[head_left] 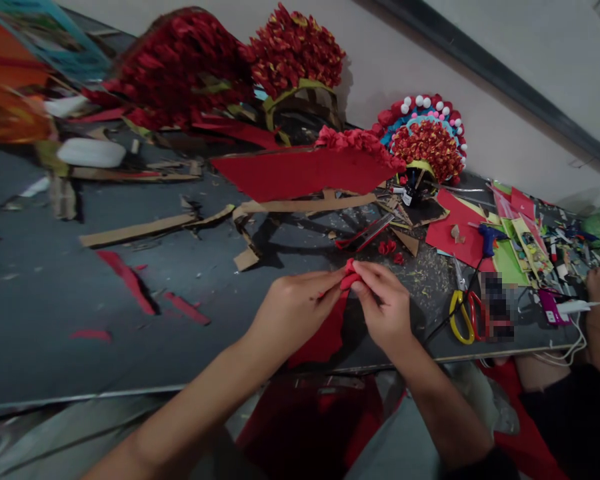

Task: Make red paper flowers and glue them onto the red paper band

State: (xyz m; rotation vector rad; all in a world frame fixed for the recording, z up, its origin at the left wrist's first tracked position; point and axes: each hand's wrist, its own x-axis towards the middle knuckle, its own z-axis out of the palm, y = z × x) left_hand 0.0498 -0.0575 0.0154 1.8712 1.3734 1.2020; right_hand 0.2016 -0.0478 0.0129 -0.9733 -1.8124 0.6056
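Over the table's front part, my left hand (300,300) and my right hand (387,303) meet at the fingertips. Between them they pinch a small crumpled piece of red paper (350,277), which both hands grip. Beneath the hands lies a flat red sheet (325,337), partly hidden by my left hand. A few small red scrunched pieces (387,247) rest just beyond my right hand. Close behind them is a red-and-grey box cutter (367,233). A larger red panel (300,173) with ruffled red trim (360,145) along its top edge lies farther back.
Cardboard strips (145,228) lie across the dark table (220,360). Red ruffled headdress shapes (300,53) and a pom-pom one (425,140) stand by the wall. Yellow-and-red-handled scissors (463,317) and a blue glue gun (490,239) are at right. Another person's hand (599,283) is at the far right.
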